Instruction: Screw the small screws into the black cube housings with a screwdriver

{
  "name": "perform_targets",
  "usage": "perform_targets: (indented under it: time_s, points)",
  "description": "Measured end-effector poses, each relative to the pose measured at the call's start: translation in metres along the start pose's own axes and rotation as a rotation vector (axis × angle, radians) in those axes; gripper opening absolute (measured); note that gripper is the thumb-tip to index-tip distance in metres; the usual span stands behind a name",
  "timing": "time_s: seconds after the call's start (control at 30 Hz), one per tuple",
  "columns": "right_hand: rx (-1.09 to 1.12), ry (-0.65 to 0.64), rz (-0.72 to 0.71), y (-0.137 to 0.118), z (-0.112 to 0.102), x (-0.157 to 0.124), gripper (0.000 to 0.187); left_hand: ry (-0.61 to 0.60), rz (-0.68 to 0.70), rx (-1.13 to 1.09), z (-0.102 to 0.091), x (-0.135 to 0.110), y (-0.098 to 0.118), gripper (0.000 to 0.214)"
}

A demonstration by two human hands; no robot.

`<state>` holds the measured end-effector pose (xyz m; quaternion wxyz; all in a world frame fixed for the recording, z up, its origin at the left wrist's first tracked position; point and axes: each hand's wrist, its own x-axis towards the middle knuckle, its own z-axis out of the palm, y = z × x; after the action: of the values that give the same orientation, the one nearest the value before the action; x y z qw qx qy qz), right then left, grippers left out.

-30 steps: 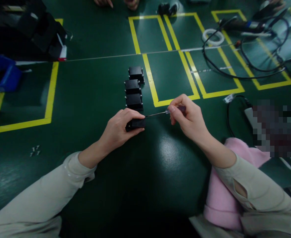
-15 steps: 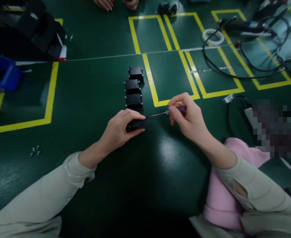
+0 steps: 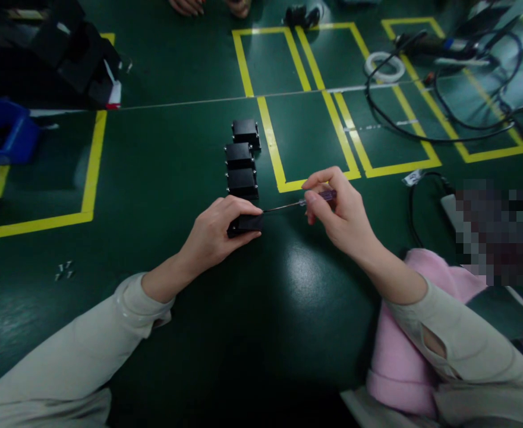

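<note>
My left hand [image 3: 214, 229] grips a small black box [image 3: 249, 223] on the green table, its fingers along the far side and thumb along the near side. In my right hand [image 3: 337, 208] is a screwdriver [image 3: 327, 196] with a purplish handle, pinched between thumb and fingers. Its thin shaft points left, and the tip meets the box's right end by my left fingertip; the exact contact spot is too small to make out. Beyond the held box, three similar black boxes [image 3: 242, 179] with small screws at their sides stand in a row.
Several loose screws [image 3: 64, 270] lie at the left. A blue bin [image 3: 7, 134] and black parts [image 3: 72, 59] sit farther back left. A cable [image 3: 426, 138], a white tape ring [image 3: 384, 66] and a pink cloth [image 3: 397, 356] are on the right. Another person's hands [image 3: 188, 6] show at the far edge.
Both hands, the box and the screwdriver hold nearly the same pose. The whole view has shifted very slightly; the screwdriver handle looks a little turned.
</note>
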<state>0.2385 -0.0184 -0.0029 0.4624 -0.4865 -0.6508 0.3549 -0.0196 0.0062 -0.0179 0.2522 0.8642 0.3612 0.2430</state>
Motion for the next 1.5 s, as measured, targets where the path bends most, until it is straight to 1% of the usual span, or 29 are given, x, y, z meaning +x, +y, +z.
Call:
perform_targets:
  time_s: [0.1,0.2,0.3,0.47,0.57,0.67,0.8,0.83,0.97,1.03,1.1,1.2,1.3,1.5]
  points:
    - [0.009,-0.005,-0.004,0.0024,0.0000,0.0002,0.022,0.004,0.005,0.004,0.0005,-0.0004,-0.0006,0.027]
    - [-0.015,0.014,-0.014,0.0018,-0.0002,0.0005,0.016,0.014,0.022,0.009,0.0009,-0.0009,-0.0015,0.028]
    - [-0.029,0.027,-0.015,-0.0002,-0.0002,0.0009,0.015,0.018,0.031,0.012,0.0010,-0.0010,-0.0015,0.029]
    - [-0.003,0.009,-0.009,-0.0005,-0.0004,0.0010,0.022,0.011,0.021,0.008,0.0006,-0.0005,-0.0005,0.028]
    - [-0.012,0.019,-0.003,0.0004,-0.0009,0.0009,0.014,0.004,0.010,0.009,-0.0002,-0.0004,0.0000,0.027]
    - [-0.019,0.026,-0.002,0.0003,-0.0013,0.0013,0.013,0.001,0.011,0.013,-0.0009,-0.0005,0.0005,0.028]
    - [-0.009,0.028,-0.004,0.0001,-0.0010,0.0016,0.024,-0.003,0.017,0.016,-0.0008,-0.0008,0.0009,0.028]
    - [-0.010,0.032,-0.005,0.0003,-0.0009,0.0016,0.024,-0.004,0.017,0.018,-0.0007,-0.0009,0.0009,0.029]
    - [-0.007,0.039,-0.011,0.0019,-0.0004,0.0012,0.013,0.005,0.023,0.034,-0.0003,-0.0011,0.0010,0.029]
    - [0.004,0.033,-0.012,0.0025,-0.0004,0.0016,0.011,0.008,0.025,0.042,-0.0004,-0.0010,0.0013,0.029]
    - [0.005,0.028,-0.010,0.0024,-0.0005,0.0022,0.013,0.004,0.028,0.046,-0.0005,-0.0010,0.0015,0.029]
    - [0.009,0.030,-0.009,0.0015,-0.0005,0.0025,0.020,-0.001,0.024,0.051,-0.0004,-0.0011,0.0020,0.029]
    - [0.002,0.032,-0.003,0.0005,-0.0002,0.0020,0.022,0.002,0.013,0.057,-0.0002,-0.0020,0.0023,0.031]
    - [0.007,0.015,-0.007,0.0003,-0.0006,0.0011,0.008,0.004,0.002,0.091,-0.0001,-0.0036,0.0009,0.041]
